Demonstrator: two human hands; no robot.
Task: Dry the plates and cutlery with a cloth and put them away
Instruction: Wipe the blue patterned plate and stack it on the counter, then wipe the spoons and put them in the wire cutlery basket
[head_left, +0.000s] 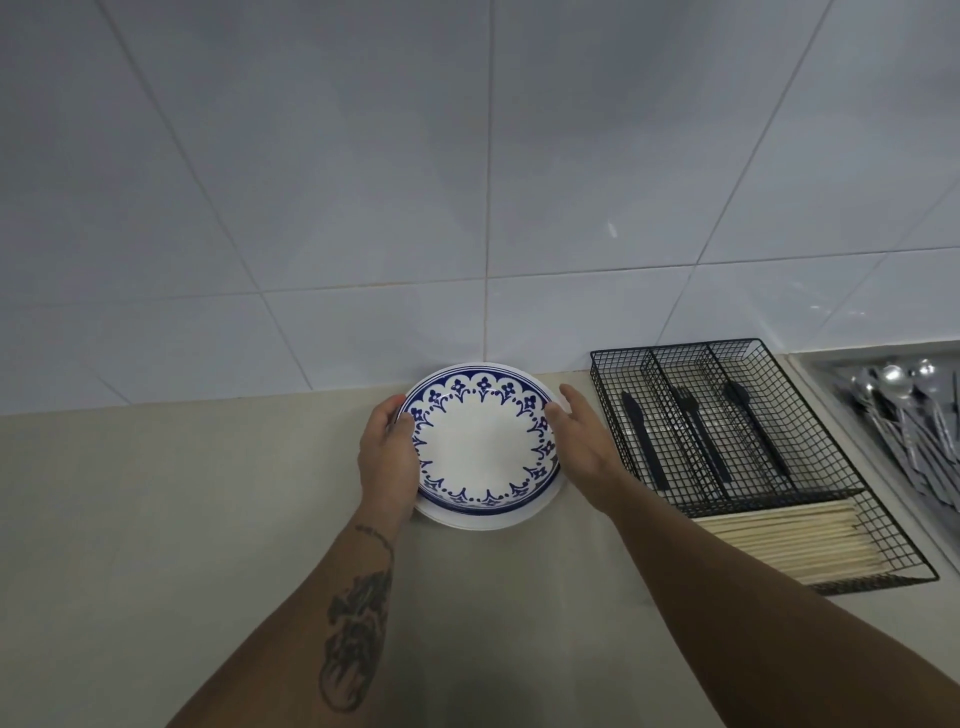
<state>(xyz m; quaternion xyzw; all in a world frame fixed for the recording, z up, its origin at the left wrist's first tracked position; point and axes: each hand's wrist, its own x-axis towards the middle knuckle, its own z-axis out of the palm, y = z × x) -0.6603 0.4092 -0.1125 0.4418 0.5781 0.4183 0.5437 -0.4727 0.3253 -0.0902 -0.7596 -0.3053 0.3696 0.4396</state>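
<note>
Two bare forearms reach in from six o'clock, the left one bearing a dark tattoo, and meet at a plate (483, 441) in the middle of the beige counter (156, 493). This plate is round and white, with a glossy bare centre and a deep blue rim band of scalloped arches, small four-petalled flowers and dots. It sits on top of a plain white plate (488, 521), whose edge shows as a crescent at six o'clock beneath it; whether more plates lie in the stack cannot be told.

At the plate's nine o'clock, the left hand (387, 457) grips the rim, thumb curled over the top edge and fingers tucked under. At three o'clock, the right hand (582, 441) lies against the rim with fingers nearly straight and spread, the thumb touching the blue band, cupping rather than clasping.

At three o'clock from the plates, just beside the right hand, stands one black wire cutlery tray (753, 358) with three long compartments and one crosswise compartment. Each long one holds a single black utensil (698, 431), three in all; one looks like a fork. The crosswise compartment holds a bundle of pale wooden chopsticks (779, 540), too many to count. Farther toward three o'clock, a heap of silver cutlery (914, 415) lies in a pale recess, blurred and uncounted. White wall tiles (363, 182) fill everything toward twelve o'clock.
</note>
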